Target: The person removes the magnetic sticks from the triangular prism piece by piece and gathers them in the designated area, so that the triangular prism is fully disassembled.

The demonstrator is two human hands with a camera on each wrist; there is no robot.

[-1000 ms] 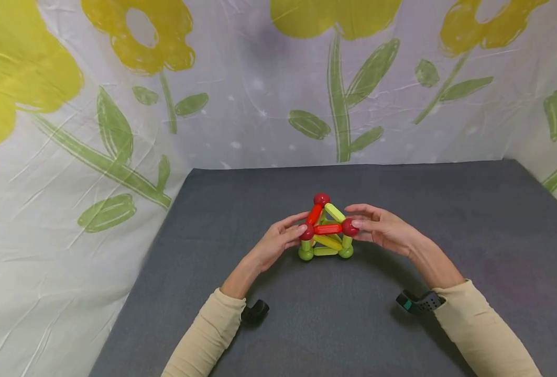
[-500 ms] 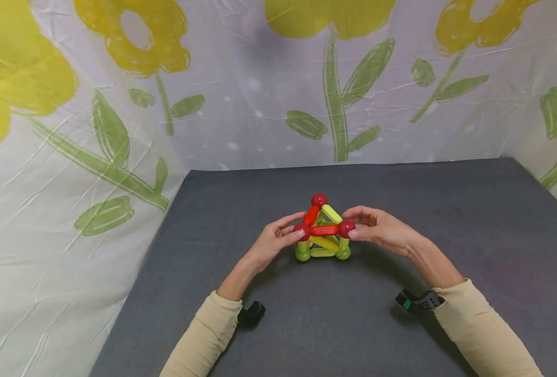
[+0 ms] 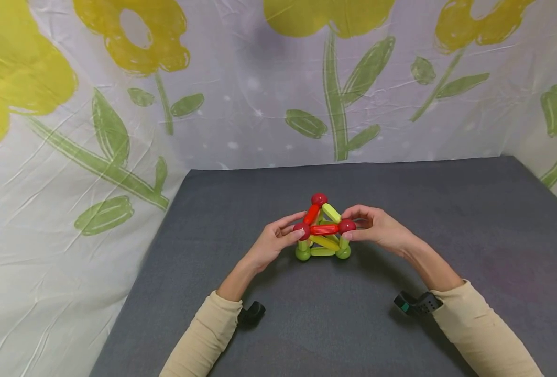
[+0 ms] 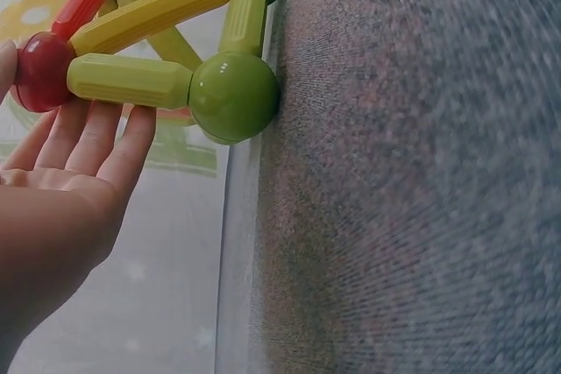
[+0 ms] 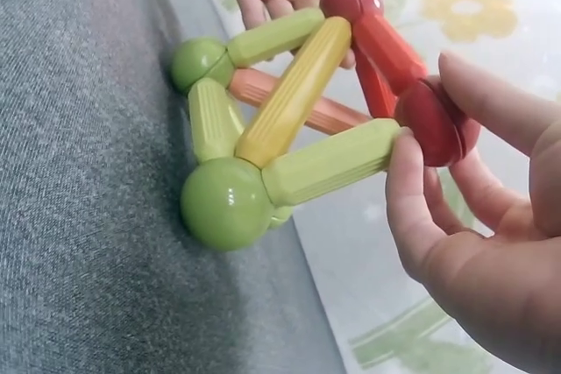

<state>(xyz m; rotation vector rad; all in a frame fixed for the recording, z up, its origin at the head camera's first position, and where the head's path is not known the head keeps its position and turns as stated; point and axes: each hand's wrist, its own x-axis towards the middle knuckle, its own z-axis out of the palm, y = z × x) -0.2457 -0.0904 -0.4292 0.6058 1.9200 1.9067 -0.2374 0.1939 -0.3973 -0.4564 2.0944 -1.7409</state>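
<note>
A frame of magnetic sticks and balls stands on the dark table, with red balls above and green balls (image 3: 303, 252) below. My left hand (image 3: 270, 245) holds the upper left red ball (image 4: 46, 71), its thumb on the ball and its fingers behind the light green stick (image 4: 131, 81). At the upper right red ball (image 5: 436, 122), my right hand (image 3: 383, 229) grips with thumb and fingertips. A red stick (image 3: 324, 230) joins these two balls. Behind them a third red ball (image 3: 319, 199) forms the far top corner. A yellow stick (image 5: 295, 94) runs diagonally across the front face.
The dark cloth-covered table (image 3: 278, 324) stretches around the frame. Behind it hangs a pale sheet (image 3: 245, 104) printed with yellow flowers. Black wrist bands (image 3: 418, 302) sit by both cuffs. An orange stick (image 5: 307, 104) shows inside the frame in the right wrist view.
My right thumb has slid lower on the right red ball, and the right fingers have drawn in around it. The left hand keeps its hold, and the frame stays nearly where it was.
</note>
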